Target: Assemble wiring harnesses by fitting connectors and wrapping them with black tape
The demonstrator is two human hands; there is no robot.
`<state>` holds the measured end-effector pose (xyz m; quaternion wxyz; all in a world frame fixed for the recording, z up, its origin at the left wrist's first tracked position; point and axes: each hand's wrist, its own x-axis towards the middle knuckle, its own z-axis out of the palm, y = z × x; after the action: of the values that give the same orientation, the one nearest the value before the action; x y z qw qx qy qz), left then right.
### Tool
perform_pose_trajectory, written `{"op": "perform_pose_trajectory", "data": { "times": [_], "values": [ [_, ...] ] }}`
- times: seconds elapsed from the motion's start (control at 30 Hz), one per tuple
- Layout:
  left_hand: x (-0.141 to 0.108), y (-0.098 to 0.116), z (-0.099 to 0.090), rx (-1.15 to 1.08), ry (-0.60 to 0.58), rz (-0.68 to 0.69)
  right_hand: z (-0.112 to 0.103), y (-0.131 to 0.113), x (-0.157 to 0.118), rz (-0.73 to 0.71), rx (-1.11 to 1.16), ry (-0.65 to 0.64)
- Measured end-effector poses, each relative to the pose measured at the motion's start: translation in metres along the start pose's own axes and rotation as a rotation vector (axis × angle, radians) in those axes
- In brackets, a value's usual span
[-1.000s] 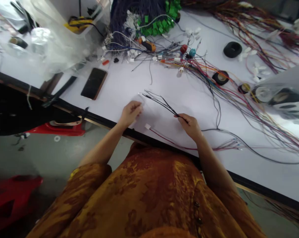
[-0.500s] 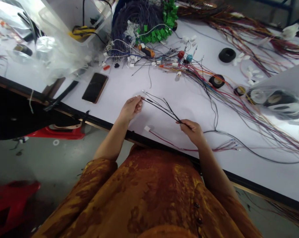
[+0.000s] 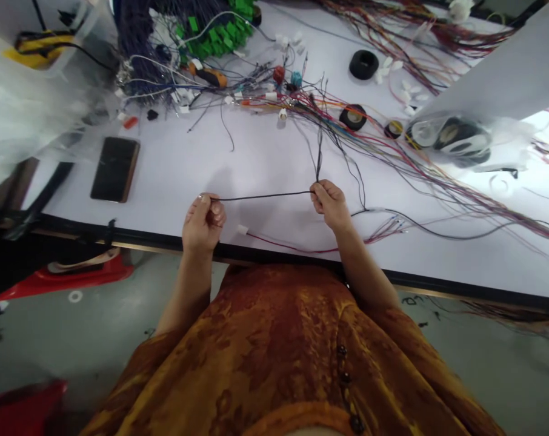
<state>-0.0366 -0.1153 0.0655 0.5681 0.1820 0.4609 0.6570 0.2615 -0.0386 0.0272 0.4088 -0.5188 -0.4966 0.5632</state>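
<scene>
A black wire (image 3: 265,195) runs nearly straight between my two hands, just over the white table. My left hand (image 3: 203,221) is closed in a pinch on its left end, and the wire's tip is hidden in the fingers. At the other end my right hand (image 3: 329,201) grips the wire, with several dark strands (image 3: 319,148) rising out of its fist away from me. Below the wire lies a red cable (image 3: 292,247) with a white connector (image 3: 242,229) on its left end; part of it passes under my right forearm.
A phone (image 3: 115,169) lies on the left, near plastic bags (image 3: 33,115). Green connectors (image 3: 220,37) on dark wires, an orange-handled tool (image 3: 208,75) and tape rolls (image 3: 364,64) are farther back. Loose coloured wires (image 3: 406,163) stretch across the right side. The table's black edge (image 3: 274,257) is nearest me.
The view has shifted to the right. My hands have moved farther apart and the black wire is stretched between them. The loose strands now point away from me instead of toward my left hand.
</scene>
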Motion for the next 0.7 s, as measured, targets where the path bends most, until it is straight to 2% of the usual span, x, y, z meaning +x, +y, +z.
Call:
{"op": "perform_pose_trajectory", "data": {
  "times": [0.1, 0.17, 0.2, 0.23, 0.3, 0.33, 0.37, 0.4, 0.47, 0.53, 0.6, 0.63, 0.7],
  "values": [
    [-0.001, -0.003, -0.004, 0.14, -0.057, -0.002, -0.009, -0.006, -0.001, -0.154, -0.345, 0.096],
    [-0.001, -0.003, -0.003, 0.199, -0.095, 0.004, 0.001, -0.016, -0.004, -0.299, -0.461, 0.183],
    [0.0, -0.003, -0.002, 0.221, -0.115, 0.016, 0.012, -0.023, -0.007, -0.368, -0.477, 0.15],
    [0.0, -0.002, -0.001, 0.244, -0.137, 0.029, 0.027, -0.029, -0.01, -0.424, -0.479, 0.062],
    [0.001, -0.002, -0.002, 0.302, -0.196, 0.049, 0.063, -0.04, -0.015, -0.538, -0.496, -0.302],
    [0.001, -0.001, -0.004, 0.337, -0.223, 0.06, 0.08, -0.044, -0.015, -0.531, -0.477, -0.461],
    [0.0, -0.002, -0.008, 0.387, -0.248, 0.078, 0.095, -0.047, -0.015, -0.508, -0.439, -0.546],
    [-0.001, -0.002, -0.013, 0.468, -0.271, 0.106, 0.106, -0.049, -0.013, -0.473, -0.395, -0.576],
    [-0.007, -0.005, -0.024, 0.739, -0.337, 0.165, 0.116, -0.048, -0.008, -0.412, -0.317, -0.535],
    [-0.013, -0.009, -0.033, 1.074, -0.445, 0.221, 0.116, -0.044, -0.002, -0.378, -0.279, -0.514],
    [-0.017, -0.014, -0.038, 1.288, -0.526, 0.261, 0.111, -0.038, 0.001, -0.349, -0.27, -0.559],
    [-0.017, -0.015, -0.038, 1.315, -0.528, 0.273, 0.109, -0.035, 0.002, -0.329, -0.271, -0.581],
    [-0.013, -0.016, -0.039, 1.225, -0.441, 0.261, 0.105, -0.03, 0.001, -0.282, -0.279, -0.607]
  ]
}}
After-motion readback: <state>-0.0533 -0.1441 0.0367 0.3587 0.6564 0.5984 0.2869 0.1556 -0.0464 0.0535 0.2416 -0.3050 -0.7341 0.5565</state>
